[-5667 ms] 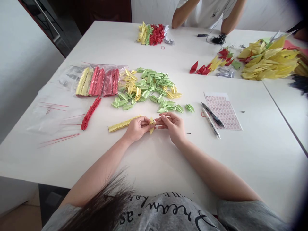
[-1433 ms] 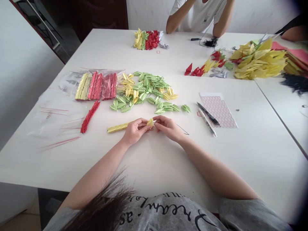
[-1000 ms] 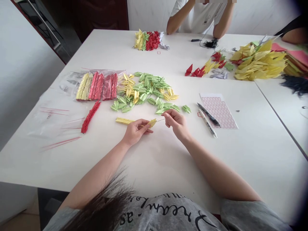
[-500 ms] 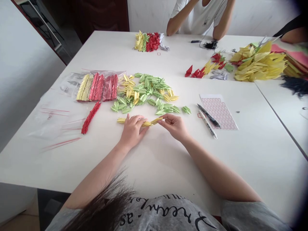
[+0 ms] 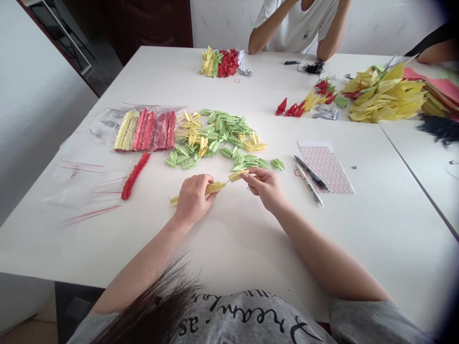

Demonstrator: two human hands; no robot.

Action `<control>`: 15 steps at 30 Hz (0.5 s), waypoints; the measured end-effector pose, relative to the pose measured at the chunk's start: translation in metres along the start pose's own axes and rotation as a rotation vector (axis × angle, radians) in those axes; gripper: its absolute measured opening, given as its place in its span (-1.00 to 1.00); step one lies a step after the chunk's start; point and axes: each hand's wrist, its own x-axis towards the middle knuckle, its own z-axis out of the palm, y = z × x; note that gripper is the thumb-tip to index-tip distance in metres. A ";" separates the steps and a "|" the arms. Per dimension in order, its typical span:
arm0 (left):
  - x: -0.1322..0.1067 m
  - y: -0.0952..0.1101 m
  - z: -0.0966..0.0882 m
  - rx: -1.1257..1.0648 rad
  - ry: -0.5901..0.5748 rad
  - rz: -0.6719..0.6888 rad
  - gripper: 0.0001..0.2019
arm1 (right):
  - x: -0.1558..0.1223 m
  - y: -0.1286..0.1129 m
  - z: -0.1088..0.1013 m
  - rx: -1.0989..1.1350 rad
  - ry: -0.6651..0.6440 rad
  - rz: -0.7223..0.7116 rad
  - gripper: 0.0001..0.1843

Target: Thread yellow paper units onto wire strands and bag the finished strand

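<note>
Your left hand [image 5: 192,199] arches knuckles-up, its fingers curled downward. Your right hand [image 5: 264,188] sits a little higher, thumb and fingertips pinched together and pointing left. Your bare left forearm [image 5: 143,263] and right forearm [image 5: 322,255] angle inward, bringing both hands close but not touching.

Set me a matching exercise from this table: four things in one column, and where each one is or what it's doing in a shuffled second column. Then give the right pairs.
Things:
1. Left hand
2. Right hand
3. Red strand
4. Pens

Places or states:
A. Beside the label sheet
B. Holding a yellow crane
C. Left of the green cranes
D. Holding the yellow strand

Pairs: 1-D, 2-B, 3-C, 4-A
</note>
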 end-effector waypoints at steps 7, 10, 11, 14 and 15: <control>-0.002 0.000 0.001 0.056 -0.044 -0.092 -0.77 | 0.000 0.004 0.005 0.062 0.000 0.067 -0.51; -0.002 0.005 -0.001 0.075 -0.031 -0.078 -0.66 | -0.001 0.006 0.010 0.090 0.023 0.091 -0.48; -0.002 0.006 -0.002 0.082 -0.026 -0.062 -0.63 | -0.002 0.006 0.012 0.091 0.027 0.097 -0.47; -0.001 0.010 -0.001 0.100 -0.027 -0.004 -0.61 | -0.005 0.005 0.020 0.092 0.030 0.096 -0.45; -0.001 0.011 -0.001 0.101 -0.027 0.013 -0.65 | -0.006 0.005 0.022 0.093 0.031 0.093 -0.45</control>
